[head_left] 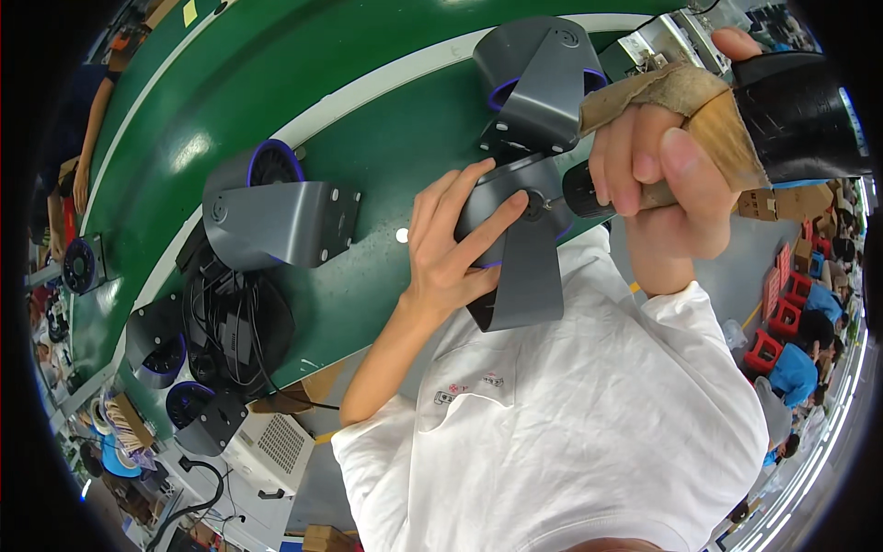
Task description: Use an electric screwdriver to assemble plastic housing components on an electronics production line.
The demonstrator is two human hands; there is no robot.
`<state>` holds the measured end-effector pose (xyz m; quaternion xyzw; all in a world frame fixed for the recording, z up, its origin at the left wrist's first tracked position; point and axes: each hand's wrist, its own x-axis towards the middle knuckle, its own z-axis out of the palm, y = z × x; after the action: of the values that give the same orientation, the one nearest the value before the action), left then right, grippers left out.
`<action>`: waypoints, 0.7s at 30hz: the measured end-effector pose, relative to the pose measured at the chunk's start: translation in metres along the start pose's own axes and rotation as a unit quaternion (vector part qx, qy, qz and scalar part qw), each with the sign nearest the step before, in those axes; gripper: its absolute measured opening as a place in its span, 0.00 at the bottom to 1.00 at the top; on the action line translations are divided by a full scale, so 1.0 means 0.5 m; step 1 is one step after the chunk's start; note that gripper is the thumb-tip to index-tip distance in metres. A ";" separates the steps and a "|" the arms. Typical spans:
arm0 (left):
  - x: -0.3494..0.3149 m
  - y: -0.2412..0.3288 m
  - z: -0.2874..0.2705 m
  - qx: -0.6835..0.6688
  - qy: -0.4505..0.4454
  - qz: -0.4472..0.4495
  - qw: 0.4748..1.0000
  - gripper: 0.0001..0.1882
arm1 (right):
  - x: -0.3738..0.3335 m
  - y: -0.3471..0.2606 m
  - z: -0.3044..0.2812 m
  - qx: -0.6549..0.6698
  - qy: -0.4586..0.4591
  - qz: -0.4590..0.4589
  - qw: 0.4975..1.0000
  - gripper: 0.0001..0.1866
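My left hand [446, 239] is wrapped over a dark grey round fan-like unit [478, 212] on a flat bent bracket, fingers spread along its side. Its index fingertip rests beside the round hub at the bracket's joint. In my right hand [662, 170] is a black power screwdriver [791, 115], its body partly wrapped in worn tan material. The thin bit points left and meets the hub, or nearly so; the exact contact is too small to tell. A similar grey unit [538, 83] with a purple ring stands just beyond my hands.
Another grey unit [276, 221] lies to the left on the green table [368, 147], near a heap of black cables [235, 322]. More units [156, 340] sit at the left edge. A metal fixture [676, 41] is at far right. Another person's arm [92, 138] shows far left.
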<state>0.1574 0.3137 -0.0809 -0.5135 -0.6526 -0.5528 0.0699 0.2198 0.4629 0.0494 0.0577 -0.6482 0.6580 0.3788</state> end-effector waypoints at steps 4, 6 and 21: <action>-0.003 -0.007 0.002 0.006 0.005 0.006 1.000 0.32 | -0.011 0.011 0.003 -0.017 -0.017 -0.007 1.000 0.33; -0.005 -0.006 0.005 0.004 0.009 0.009 1.000 0.33 | -0.018 0.018 0.005 -0.024 -0.026 -0.009 0.999 0.33; 0.002 0.014 -0.004 0.021 -0.025 -0.033 0.999 0.36 | -0.034 0.047 -0.004 0.000 -0.090 -0.043 0.995 0.31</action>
<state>0.1614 0.3119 -0.0750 -0.5040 -0.6820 -0.5279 0.0464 0.2192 0.4606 0.0205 0.1446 -0.6766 0.6330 0.3472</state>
